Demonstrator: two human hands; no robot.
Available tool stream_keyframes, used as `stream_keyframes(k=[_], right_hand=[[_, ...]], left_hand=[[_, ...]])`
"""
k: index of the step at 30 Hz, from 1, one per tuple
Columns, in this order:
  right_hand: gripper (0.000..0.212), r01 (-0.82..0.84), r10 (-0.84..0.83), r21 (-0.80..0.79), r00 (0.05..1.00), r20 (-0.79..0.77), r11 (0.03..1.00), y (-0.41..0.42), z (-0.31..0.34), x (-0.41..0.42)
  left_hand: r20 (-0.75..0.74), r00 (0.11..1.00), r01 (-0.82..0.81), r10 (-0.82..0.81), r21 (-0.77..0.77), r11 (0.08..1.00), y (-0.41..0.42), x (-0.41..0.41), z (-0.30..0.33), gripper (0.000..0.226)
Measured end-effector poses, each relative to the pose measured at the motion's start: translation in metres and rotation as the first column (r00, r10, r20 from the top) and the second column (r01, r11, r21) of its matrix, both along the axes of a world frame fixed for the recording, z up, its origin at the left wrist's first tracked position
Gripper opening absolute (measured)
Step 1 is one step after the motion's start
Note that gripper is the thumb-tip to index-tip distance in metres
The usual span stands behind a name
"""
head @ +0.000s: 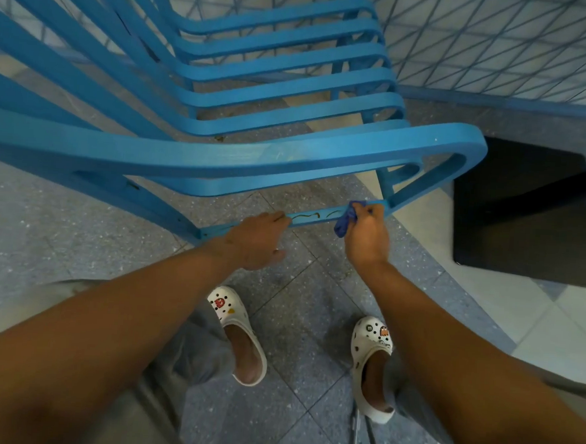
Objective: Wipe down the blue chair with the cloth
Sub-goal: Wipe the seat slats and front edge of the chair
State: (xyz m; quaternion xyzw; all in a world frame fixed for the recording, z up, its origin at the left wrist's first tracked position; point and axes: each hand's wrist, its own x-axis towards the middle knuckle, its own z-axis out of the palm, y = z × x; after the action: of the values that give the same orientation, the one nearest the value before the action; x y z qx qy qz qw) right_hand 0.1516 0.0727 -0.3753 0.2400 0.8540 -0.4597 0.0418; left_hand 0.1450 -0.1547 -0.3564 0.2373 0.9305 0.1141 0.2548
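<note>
Faintly, "m" charm on clog (372, 350)

Blue slatted chair (289, 153), dark-blue cloth (344, 221), white clogs (240, 325) — speckled grey floor (79, 208).

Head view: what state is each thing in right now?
Blue chair: upright, brownish squiggle marks on its low side rail.
Blue cloth: bunched, pressed on that rail.
Right hand: grips the cloth.
Left hand: rests on the rail.
White clogs: worn, flat on the floor.
</note>
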Motion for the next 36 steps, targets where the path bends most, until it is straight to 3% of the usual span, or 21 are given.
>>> stream_keyframes(k=[2,4,6,8,10,14,17,18,20,23,24,26,28,32,36], right_hand=[[0.023,-0.265,0.269,0.175,0.963,0.000,0.948,-0.010,-0.005,0.011],[0.032,-0.522,0.524,0.434,0.842,0.125,0.734,-0.009,-0.007,0.015],[0.035,-0.594,0.582,0.506,0.787,0.205,0.625,0.001,-0.002,0.007],[0.031,-0.564,0.568,0.507,0.806,0.168,0.651,0.014,0.001,-0.002],[0.028,-0.463,0.458,0.430,0.880,0.123,0.775,0.023,0.010,-0.012],[0.026,-0.255,0.200,0.295,0.959,0.203,0.921,0.007,0.015,-0.018],[0.015,-0.116,0.123,-0.064,0.983,0.133,0.991,-0.030,0.015,-0.004],[0.016,-0.132,0.140,-0.085,0.985,0.104,0.988,-0.039,0.012,-0.001],[0.018,-0.200,0.207,-0.081,0.973,0.102,0.977,-0.046,0.008,0.004],[0.023,-0.425,0.415,0.110,0.904,0.103,0.899,-0.033,0.008,0.004],[0.023,-0.455,0.441,0.134,0.889,0.121,0.880,-0.022,0.008,0.002],[0.025,-0.514,0.476,0.333,0.858,0.193,0.791,0.004,0.007,-0.005],[0.034,-0.483,0.440,0.459,0.874,0.206,0.746,0.024,0.006,-0.011],[0.034,-0.359,0.319,0.481,0.933,0.167,0.800,0.021,-0.003,-0.011],[0.036,-0.413,0.394,0.492,0.907,0.148,0.766,-0.012,-0.008,0.003]], left_hand=[[-0.061,0.997,-0.041,0.045,0.060,0.997,-0.002,0.003,-0.005,0.064],[-0.094,0.991,-0.081,0.090,0.102,0.991,-0.003,0.006,-0.011,0.061],[-0.118,0.986,-0.103,0.119,0.129,0.986,-0.004,0.007,-0.016,0.058],[-0.144,0.980,-0.116,0.137,0.146,0.983,-0.006,0.009,-0.019,0.054],[-0.189,0.972,-0.114,0.141,0.148,0.982,-0.007,0.011,-0.020,0.049],[-0.189,0.961,-0.178,0.201,0.131,0.975,-0.012,0.015,-0.021,0.045],[-0.145,0.954,-0.247,0.263,0.120,0.962,-0.011,0.009,-0.019,0.039],[-0.138,0.953,-0.254,0.269,0.120,0.960,-0.010,0.007,-0.018,0.038],[-0.129,0.953,-0.261,0.275,0.116,0.958,-0.010,0.005,-0.016,0.037],[-0.124,0.951,-0.268,0.284,0.136,0.954,-0.016,0.005,-0.017,0.036],[-0.122,0.947,-0.278,0.297,0.153,0.948,-0.018,0.005,-0.017,0.036],[-0.118,0.937,-0.304,0.328,0.182,0.935,-0.019,0.004,-0.019,0.035],[-0.120,0.929,-0.325,0.350,0.190,0.927,-0.019,0.004,-0.020,0.034],[-0.115,0.914,-0.361,0.388,0.200,0.911,-0.017,0.002,-0.022,0.033],[-0.104,0.910,-0.375,0.401,0.209,0.903,-0.017,0.001,-0.022,0.032]])
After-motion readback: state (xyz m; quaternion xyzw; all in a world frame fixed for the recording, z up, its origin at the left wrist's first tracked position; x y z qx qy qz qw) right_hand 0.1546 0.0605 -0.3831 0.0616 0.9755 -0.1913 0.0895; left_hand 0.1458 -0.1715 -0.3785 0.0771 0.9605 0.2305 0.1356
